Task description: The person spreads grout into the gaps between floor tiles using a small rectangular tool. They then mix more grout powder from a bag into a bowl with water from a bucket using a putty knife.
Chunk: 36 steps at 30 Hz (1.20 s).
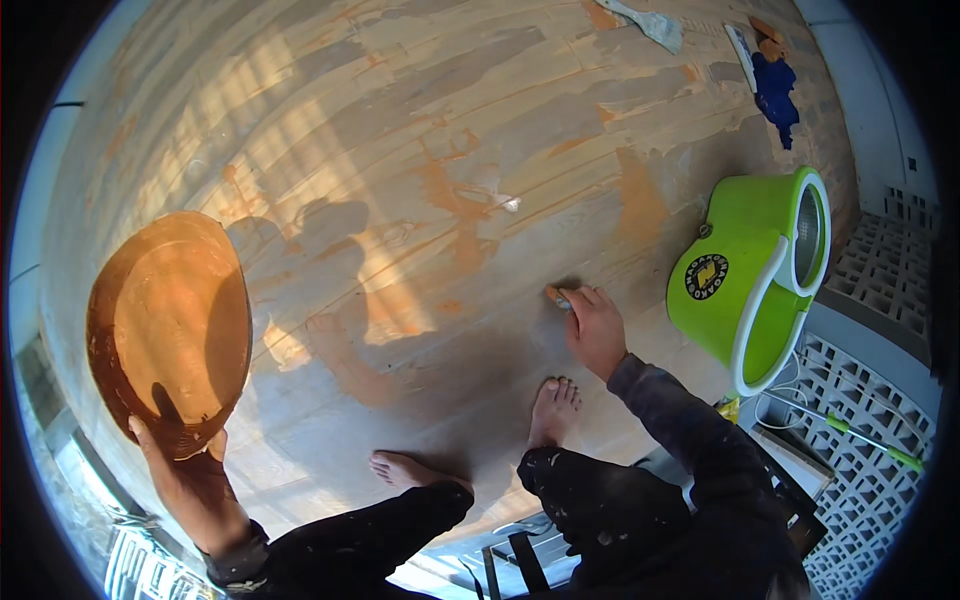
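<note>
My left hand [185, 485] grips the near rim of a wide, round basin [225, 400], thumb and fingers closed on its edge. An orange, paste-like coating [175, 300] covers the inside of the basin, and shadow falls across part of it. My right hand [600, 335] is closed around a small tool [561, 298] with an orange-smeared tip, held low over the wood-look floor [500, 335]. Its kind is too small and too covered by the fingers to tell. Orange smears [455, 195] streak the floor ahead of both hands.
A green and white mop bucket [735, 265] stands to the right. Farther off lie a broad pale scraper [650, 25] and a dark blue cloth [775, 95]. A green-and-grey pole [850, 430] rests by the patterned block wall [860, 490]. My bare feet [553, 410] are on the floor.
</note>
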Available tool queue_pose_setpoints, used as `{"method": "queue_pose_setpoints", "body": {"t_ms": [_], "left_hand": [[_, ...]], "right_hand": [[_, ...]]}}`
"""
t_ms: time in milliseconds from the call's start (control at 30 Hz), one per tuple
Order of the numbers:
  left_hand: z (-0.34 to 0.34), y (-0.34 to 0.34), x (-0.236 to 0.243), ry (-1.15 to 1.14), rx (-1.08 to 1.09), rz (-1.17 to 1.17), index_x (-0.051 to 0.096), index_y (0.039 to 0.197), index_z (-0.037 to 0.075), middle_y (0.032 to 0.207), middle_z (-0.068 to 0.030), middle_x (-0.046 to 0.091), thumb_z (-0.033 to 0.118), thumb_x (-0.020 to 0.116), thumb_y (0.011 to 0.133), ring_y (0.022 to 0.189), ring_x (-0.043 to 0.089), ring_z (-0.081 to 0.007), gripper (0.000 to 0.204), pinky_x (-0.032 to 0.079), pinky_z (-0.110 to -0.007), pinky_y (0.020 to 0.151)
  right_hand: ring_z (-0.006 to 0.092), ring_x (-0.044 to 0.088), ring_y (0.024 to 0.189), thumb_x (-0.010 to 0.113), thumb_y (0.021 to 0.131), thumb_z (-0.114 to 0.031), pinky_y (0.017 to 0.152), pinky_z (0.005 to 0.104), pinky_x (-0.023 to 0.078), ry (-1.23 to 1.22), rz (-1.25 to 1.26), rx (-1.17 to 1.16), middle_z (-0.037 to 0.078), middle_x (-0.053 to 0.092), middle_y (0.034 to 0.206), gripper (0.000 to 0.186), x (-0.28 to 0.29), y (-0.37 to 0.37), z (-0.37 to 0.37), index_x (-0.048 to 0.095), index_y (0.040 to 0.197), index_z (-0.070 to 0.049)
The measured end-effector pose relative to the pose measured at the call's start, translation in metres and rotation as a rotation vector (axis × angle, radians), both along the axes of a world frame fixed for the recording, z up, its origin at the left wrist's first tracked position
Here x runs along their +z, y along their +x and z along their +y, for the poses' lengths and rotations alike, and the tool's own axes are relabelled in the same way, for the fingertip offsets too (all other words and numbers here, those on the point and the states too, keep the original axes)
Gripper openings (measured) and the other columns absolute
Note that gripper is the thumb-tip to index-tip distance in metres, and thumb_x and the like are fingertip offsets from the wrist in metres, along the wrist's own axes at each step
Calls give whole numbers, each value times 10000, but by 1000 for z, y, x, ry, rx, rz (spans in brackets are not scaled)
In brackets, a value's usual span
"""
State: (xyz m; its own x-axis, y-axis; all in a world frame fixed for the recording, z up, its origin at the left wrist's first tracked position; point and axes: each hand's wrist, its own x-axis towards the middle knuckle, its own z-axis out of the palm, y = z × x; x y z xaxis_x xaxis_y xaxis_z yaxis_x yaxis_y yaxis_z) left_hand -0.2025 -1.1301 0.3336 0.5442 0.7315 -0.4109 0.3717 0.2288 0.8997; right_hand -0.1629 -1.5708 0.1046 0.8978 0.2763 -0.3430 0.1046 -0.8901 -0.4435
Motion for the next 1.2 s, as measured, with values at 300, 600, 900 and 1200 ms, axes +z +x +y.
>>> {"method": "queue_pose_setpoints", "body": {"t_ms": [300,600,900,1200], "left_hand": [[22,7,-54,316,-515,30,439,1399,34,1217,-71,557,443,466,1054,1078,571,-118,535,524,-276,855],[14,-29,-40,395,-648,106,406,1397,47,1247,-47,515,478,408,1064,1123,506,-121,544,443,-263,939],[9,-51,-20,443,-730,-51,426,1356,32,1235,-53,509,488,311,1081,1181,451,-130,544,333,-275,1057],[19,-61,-36,361,-674,92,471,1280,88,909,17,470,247,485,950,734,459,-74,366,410,-221,637]], "right_hand": [[346,537,950,595,835,-3,837,450,458,57,-582,-95,150,592,1003,351,-56,105,58,622,1184,15],[222,616,900,566,876,3,805,337,498,634,57,-94,99,643,979,292,-13,-19,60,612,1163,30],[85,579,939,532,934,32,817,245,485,1084,93,-202,43,651,1059,284,49,15,47,582,1213,50],[118,598,768,613,919,-75,695,287,514,844,210,-33,110,649,914,302,59,-40,65,586,1199,36]]}}
